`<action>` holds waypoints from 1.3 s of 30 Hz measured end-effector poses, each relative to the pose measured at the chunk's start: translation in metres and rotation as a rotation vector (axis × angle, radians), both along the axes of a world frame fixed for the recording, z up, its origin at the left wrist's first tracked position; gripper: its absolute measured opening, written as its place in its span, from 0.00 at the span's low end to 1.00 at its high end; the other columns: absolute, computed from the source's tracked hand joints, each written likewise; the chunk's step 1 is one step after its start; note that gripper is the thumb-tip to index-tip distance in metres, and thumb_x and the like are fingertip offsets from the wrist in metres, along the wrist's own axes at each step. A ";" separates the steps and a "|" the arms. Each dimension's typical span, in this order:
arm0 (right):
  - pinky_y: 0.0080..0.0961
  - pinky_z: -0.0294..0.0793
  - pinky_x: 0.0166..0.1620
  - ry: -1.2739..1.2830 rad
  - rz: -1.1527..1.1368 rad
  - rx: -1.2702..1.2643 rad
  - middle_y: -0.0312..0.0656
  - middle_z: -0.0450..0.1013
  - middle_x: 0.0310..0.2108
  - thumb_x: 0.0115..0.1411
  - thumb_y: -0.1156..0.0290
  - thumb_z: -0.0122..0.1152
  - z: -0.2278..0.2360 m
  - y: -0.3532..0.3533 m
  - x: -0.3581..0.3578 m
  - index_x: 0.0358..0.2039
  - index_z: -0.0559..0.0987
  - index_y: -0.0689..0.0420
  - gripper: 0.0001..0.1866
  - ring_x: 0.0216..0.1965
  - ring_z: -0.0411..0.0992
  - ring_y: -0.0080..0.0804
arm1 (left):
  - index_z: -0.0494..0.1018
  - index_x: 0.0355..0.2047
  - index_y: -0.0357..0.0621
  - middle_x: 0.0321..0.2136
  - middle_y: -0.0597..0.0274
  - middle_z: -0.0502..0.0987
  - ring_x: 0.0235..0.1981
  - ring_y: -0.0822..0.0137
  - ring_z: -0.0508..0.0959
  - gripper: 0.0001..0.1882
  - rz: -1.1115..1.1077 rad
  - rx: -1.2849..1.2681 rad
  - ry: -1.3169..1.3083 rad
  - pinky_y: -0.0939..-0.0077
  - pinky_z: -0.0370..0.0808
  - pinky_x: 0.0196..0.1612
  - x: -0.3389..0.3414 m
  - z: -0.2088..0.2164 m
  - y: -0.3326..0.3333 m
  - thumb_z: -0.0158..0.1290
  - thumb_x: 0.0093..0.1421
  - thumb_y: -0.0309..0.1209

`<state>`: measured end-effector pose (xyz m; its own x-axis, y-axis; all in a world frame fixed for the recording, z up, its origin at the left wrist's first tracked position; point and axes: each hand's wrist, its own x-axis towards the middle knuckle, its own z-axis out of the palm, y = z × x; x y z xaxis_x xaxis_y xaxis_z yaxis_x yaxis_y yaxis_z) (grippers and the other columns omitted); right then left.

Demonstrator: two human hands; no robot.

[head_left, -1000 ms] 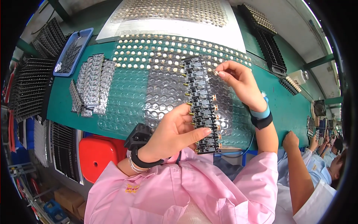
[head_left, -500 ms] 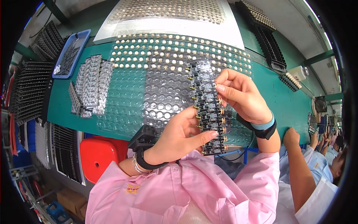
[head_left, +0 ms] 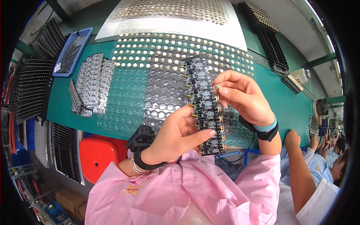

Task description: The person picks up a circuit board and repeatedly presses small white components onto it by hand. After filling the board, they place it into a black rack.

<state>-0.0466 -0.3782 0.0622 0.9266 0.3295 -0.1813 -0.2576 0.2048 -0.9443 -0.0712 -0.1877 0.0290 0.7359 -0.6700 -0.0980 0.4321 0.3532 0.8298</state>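
Hands [head_left: 176, 134] at black strip [head_left: 204, 98] (slightly tilted)

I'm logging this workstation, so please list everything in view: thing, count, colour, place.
Strip: 1, black, in left hand
Small part: 1, pale, in right hand
Bench: 1, green, middle
Clear trays: count unclear, transparent, on bench
White panel: 1, white, far side
Round parts: many, pale, in clear trays and over white panel
Piled boards: several, grey, bench left
Blue tray: 1, blue, upper left
Racks: several, black, left and upper right
Stool: 1, red, lower left
Co-workers: several, blue and white clothes, right
Shirt: 1, pink, on the person
Hands: 2, bare, centre
Cluttered edges: not countable
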 end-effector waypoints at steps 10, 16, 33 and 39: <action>0.19 0.68 0.37 -0.622 -0.166 -0.421 0.43 0.69 0.33 0.51 0.85 0.50 -0.008 0.009 -0.006 0.37 0.64 0.64 0.12 0.35 0.68 0.23 | 0.58 0.43 0.34 0.34 0.58 0.71 0.32 0.73 0.74 0.19 -0.021 0.033 0.032 0.83 0.76 0.26 0.003 0.001 0.004 0.50 0.51 0.19; 0.21 0.70 0.37 -1.008 -0.156 -0.648 0.46 0.70 0.32 0.49 0.85 0.53 -0.010 0.004 -0.002 0.33 0.65 0.64 0.11 0.32 0.71 0.28 | 0.59 0.43 0.34 0.33 0.58 0.72 0.30 0.73 0.75 0.18 -0.013 0.026 0.022 0.84 0.75 0.22 0.003 0.003 0.004 0.50 0.52 0.22; 0.24 0.67 0.34 -1.254 -0.132 -0.972 0.43 0.72 0.34 0.41 0.91 0.53 -0.002 0.006 -0.007 0.30 0.64 0.60 0.17 0.32 0.68 0.34 | 0.58 0.45 0.35 0.32 0.60 0.72 0.27 0.76 0.73 0.20 0.005 0.065 -0.045 0.85 0.73 0.21 0.003 0.002 0.000 0.50 0.52 0.20; 0.26 0.68 0.34 -1.227 -0.125 -0.988 0.42 0.71 0.35 0.39 0.91 0.53 -0.004 0.005 -0.007 0.30 0.65 0.60 0.18 0.33 0.68 0.37 | 0.59 0.45 0.35 0.32 0.60 0.72 0.27 0.77 0.73 0.20 0.006 0.063 -0.033 0.87 0.72 0.20 0.004 0.000 -0.002 0.49 0.52 0.20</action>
